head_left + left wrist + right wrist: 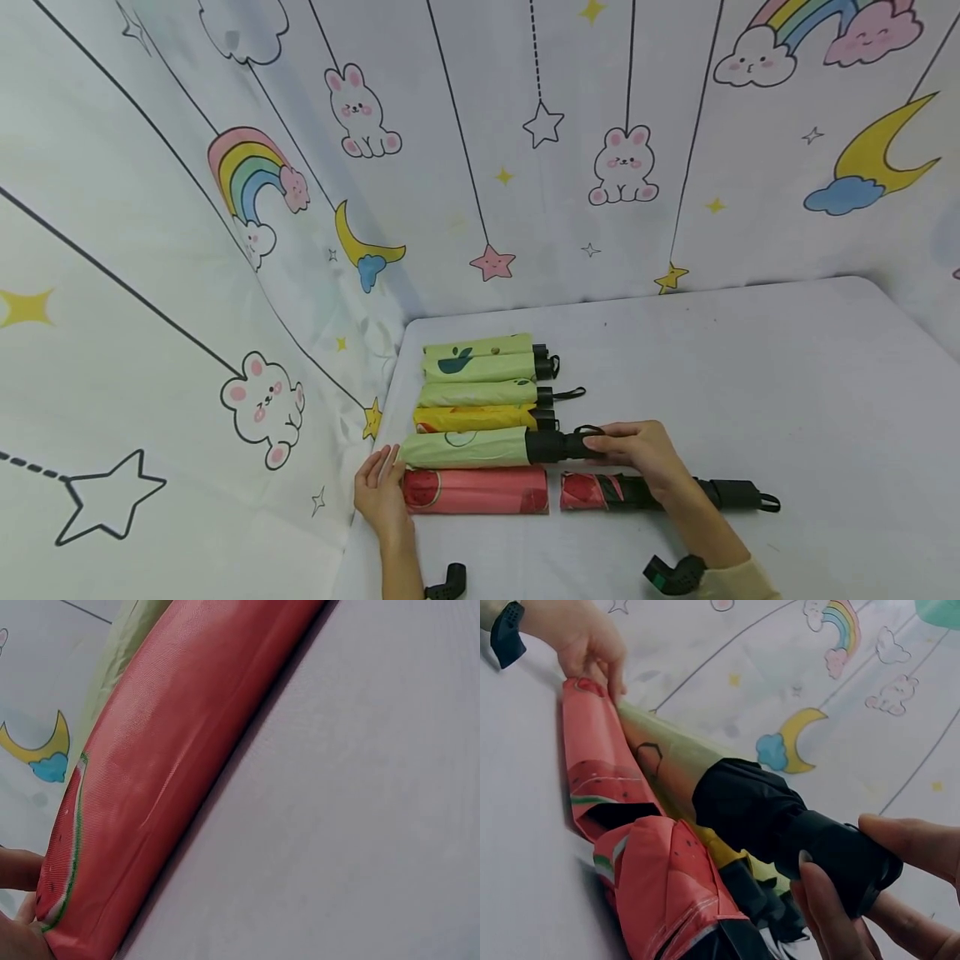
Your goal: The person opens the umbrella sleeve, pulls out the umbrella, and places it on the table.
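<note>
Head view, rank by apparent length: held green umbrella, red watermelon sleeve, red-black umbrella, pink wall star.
Largest, too alike to rank: held green umbrella, red-black umbrella
Next: red watermelon sleeve
Smallest: pink wall star

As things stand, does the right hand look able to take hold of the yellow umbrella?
Probably not right now: the right hand has its grip on the black handle of the nearest green umbrella, which sits between the person and the yellow umbrella.
</note>
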